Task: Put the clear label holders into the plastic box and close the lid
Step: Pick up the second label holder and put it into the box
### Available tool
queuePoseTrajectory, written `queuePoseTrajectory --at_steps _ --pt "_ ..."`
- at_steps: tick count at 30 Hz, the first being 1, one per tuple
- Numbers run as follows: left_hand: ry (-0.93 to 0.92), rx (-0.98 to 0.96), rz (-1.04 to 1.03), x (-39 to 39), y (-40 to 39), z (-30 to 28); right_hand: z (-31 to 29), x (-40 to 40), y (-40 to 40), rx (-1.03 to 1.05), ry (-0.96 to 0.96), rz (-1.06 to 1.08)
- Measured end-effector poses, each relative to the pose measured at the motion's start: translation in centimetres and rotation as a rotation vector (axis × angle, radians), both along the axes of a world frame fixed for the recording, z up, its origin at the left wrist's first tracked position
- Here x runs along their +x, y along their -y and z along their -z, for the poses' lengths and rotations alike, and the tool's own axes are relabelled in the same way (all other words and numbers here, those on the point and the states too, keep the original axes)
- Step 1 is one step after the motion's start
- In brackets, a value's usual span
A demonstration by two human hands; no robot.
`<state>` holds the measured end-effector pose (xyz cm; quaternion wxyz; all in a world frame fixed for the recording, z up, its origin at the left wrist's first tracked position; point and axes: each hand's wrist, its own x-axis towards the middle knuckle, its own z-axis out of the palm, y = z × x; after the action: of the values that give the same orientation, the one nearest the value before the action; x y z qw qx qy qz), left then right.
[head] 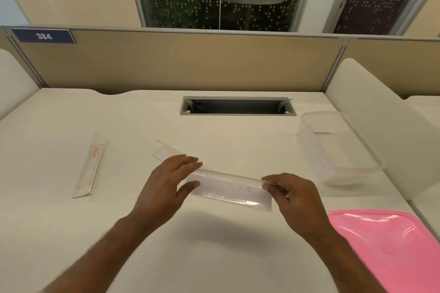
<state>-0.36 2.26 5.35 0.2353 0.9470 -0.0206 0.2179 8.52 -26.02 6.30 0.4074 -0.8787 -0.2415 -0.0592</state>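
A clear label holder (229, 189) with a white paper insert hangs just above the white desk. My right hand (292, 194) pinches its right end. My left hand (170, 182) is at its left end, fingers spread, thumb and fingertips touching it. A second clear holder (166, 151) lies flat behind my left hand. A third, with a red-printed insert (91, 166), lies at the left. The clear plastic box (338, 147) stands open at the right with at least one holder inside. Its pink lid (390, 242) lies at the near right.
An open cable slot (238, 106) is cut into the desk at the back. A beige partition (181, 62) with a blue "384" sign (44, 36) closes off the far side. White side dividers stand at left and right.
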Motion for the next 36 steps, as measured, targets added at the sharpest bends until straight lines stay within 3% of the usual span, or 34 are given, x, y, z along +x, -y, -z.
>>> queuePoseTrajectory --at_steps 6,11,19,27,36 --pt "0.004 0.049 -0.022 -0.8 -0.9 -0.5 -1.0 0.1 -1.1 0.071 -0.06 -0.083" --pt "-0.105 -0.364 -0.191 -1.3 -1.6 -0.7 -1.3 0.3 -1.7 0.165 -0.114 -0.089" --pt "-0.405 -1.01 -0.112 -1.8 -2.3 -0.8 -1.6 0.9 -1.6 0.424 -0.54 -0.11" --pt "-0.703 -1.137 -0.001 -1.1 -2.7 -1.3 -1.1 0.9 -1.1 0.593 -0.749 -0.186" --pt "-0.684 -1.502 -0.041 -1.1 -1.7 -0.5 0.5 1.1 -1.6 0.655 -0.831 -0.044"
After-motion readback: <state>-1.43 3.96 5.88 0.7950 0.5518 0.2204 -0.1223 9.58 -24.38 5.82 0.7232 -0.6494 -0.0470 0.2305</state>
